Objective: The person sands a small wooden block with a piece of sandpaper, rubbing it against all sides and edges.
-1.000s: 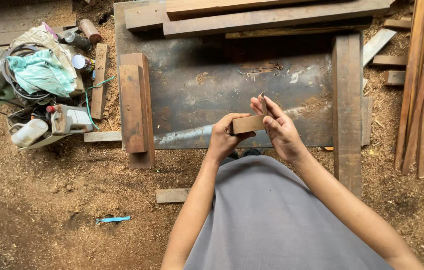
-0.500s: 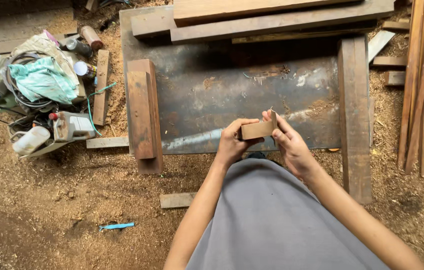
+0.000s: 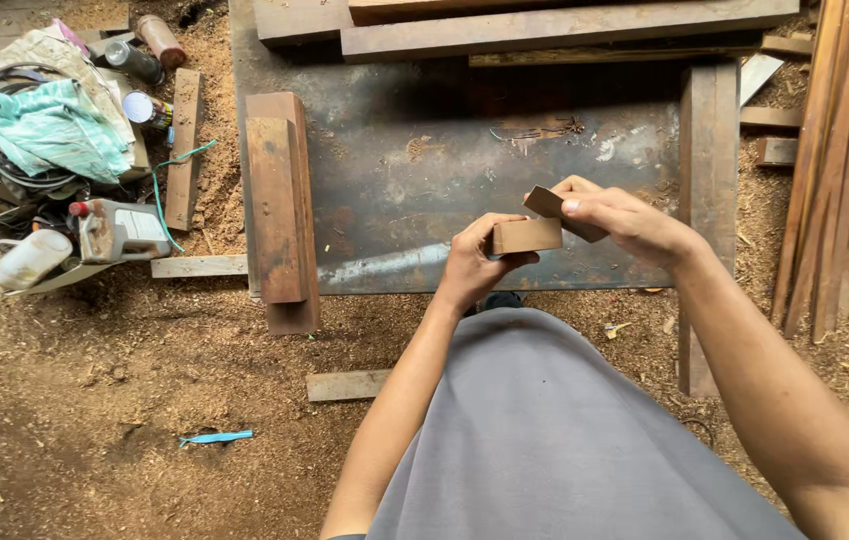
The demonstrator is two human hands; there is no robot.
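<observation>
Left hand [image 3: 471,262] pinched around small wooden block [image 3: 526,236], right hand [image 3: 616,218] around thinner wooden piece [image 3: 550,207].

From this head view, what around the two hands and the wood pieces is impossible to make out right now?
- Head view: the underside of the small wood block is covered by the left hand.
- The thin wood piece is mostly wrapped by the right hand; its full length is hidden.
- The planks are cut off by the top edge.
- The tool pile is tangled under a green cloth.

Left hand [image 3: 472,262] grips wood block [image 3: 526,236] — right hand [image 3: 616,217] holds another piece [image 3: 556,208].
</observation>
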